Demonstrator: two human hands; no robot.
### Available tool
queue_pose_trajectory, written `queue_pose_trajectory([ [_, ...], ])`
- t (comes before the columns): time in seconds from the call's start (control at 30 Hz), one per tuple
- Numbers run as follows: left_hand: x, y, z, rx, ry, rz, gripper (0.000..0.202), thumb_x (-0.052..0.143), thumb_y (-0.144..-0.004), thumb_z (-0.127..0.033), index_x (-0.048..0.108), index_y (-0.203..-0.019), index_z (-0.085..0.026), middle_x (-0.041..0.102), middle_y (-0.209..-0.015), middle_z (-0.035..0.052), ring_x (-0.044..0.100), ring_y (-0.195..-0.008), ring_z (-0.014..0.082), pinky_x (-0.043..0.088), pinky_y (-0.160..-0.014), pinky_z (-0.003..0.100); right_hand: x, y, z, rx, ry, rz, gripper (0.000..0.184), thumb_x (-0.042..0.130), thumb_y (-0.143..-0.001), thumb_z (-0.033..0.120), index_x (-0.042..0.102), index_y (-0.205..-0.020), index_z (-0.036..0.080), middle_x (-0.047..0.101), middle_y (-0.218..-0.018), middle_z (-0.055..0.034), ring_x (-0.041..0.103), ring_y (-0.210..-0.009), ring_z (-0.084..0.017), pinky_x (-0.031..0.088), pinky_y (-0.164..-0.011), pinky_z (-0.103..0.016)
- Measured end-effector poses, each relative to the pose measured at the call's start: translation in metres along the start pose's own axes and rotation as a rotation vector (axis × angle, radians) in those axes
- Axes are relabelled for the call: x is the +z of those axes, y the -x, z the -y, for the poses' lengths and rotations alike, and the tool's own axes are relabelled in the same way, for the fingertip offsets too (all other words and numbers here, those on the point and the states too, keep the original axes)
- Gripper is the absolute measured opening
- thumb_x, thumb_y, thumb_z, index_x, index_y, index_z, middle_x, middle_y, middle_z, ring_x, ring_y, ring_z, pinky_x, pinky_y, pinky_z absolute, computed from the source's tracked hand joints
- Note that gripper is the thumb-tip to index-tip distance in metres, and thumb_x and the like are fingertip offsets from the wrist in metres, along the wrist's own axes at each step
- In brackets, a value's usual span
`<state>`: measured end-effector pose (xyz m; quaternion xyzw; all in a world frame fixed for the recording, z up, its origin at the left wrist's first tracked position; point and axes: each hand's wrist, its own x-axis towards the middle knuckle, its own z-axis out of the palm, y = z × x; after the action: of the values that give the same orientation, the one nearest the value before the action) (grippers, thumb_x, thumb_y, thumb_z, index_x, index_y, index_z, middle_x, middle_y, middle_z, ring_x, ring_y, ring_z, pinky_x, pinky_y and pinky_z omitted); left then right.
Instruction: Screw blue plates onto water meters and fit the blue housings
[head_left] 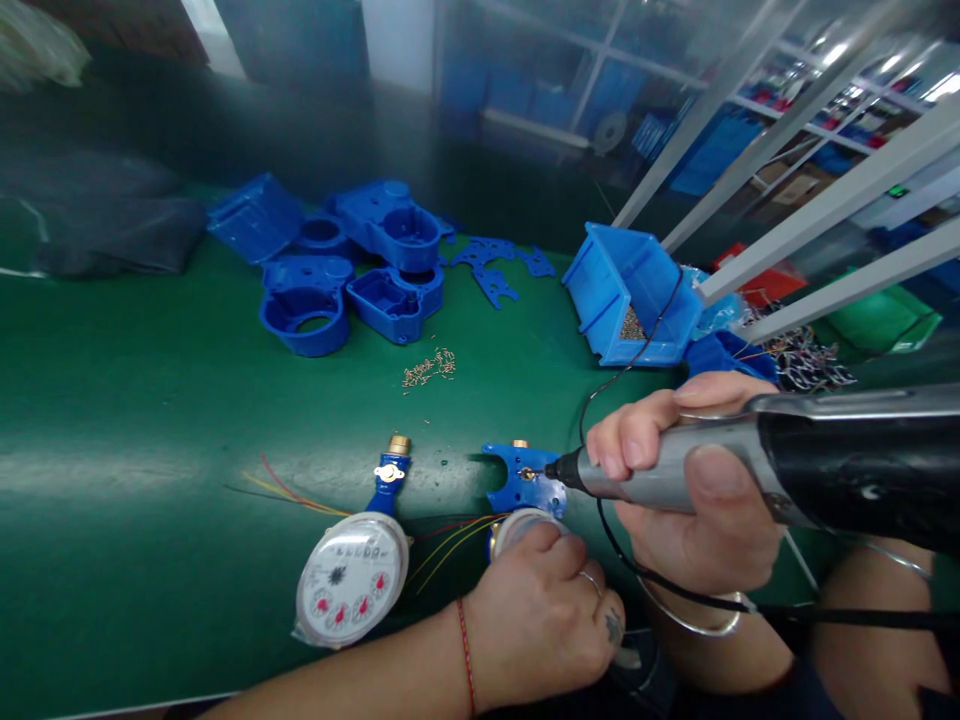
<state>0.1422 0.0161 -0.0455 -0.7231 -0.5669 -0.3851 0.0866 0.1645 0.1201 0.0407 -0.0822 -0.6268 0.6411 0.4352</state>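
Screwdriver (pixel 862 470) grasped in fingers of right hand (pixel 697 545), its tip at middle of blue plate (pixel 514 490). Plate toward near edge of counter (pixel 150 400), left of right-hand fingers and apart from them, just beyond left hand (pixel 544 615). Left fingers bent over round meter (pixel 523 520), grasping it beside plate's near side. Second meter (pixel 352 580) farther left along near edge, wires (pixel 289 495) alongside; screw pile (pixel 429 370) farther toward far edge.

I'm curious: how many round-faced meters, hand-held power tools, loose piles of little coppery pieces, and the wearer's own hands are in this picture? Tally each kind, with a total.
Round-faced meters: 2, one partly covered
Hand-held power tool: 1
Loose pile of coppery pieces: 1
Wearer's hands, left and right: 2
Total: 6
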Motion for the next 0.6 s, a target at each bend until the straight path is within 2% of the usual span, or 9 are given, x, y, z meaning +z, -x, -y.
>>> queue_pose_trajectory([
  [0.2,0.002,0.001,0.000,-0.011,0.035,0.017,0.020,0.055,-0.084,-0.016,0.050,-0.064,-0.017,0.051,-0.057,-0.0012,0.048,-0.058,0.0154,0.031,-0.052,0.031,-0.001,0.004,-0.005,-0.011,0.055,0.067,0.021,0.060,-0.083,0.028,0.050,-0.101,0.024,0.054,-0.068,0.0038,0.051,-0.054,-0.011,0.044,-0.051,-0.029],
  [0.4,0.005,0.002,0.001,-0.013,0.067,0.124,0.018,0.051,-0.087,-0.016,0.057,-0.070,-0.017,0.059,-0.061,0.0022,0.054,-0.064,0.0164,0.038,-0.060,0.031,0.008,0.007,-0.010,-0.023,0.133,0.045,0.030,0.062,-0.082,0.034,0.049,-0.109,0.029,0.052,-0.067,0.0047,0.049,-0.051,-0.012,0.041,-0.047,-0.029],
  [0.6,0.004,0.001,0.001,-0.015,0.086,0.072,0.018,0.054,-0.085,-0.013,0.057,-0.067,-0.016,0.060,-0.062,0.0011,0.055,-0.063,0.0176,0.036,-0.054,0.031,0.011,0.007,-0.012,-0.012,0.127,0.008,0.016,0.062,-0.083,0.026,0.050,-0.094,0.025,0.054,-0.066,0.0048,0.051,-0.055,-0.012,0.043,-0.051,-0.028],
])
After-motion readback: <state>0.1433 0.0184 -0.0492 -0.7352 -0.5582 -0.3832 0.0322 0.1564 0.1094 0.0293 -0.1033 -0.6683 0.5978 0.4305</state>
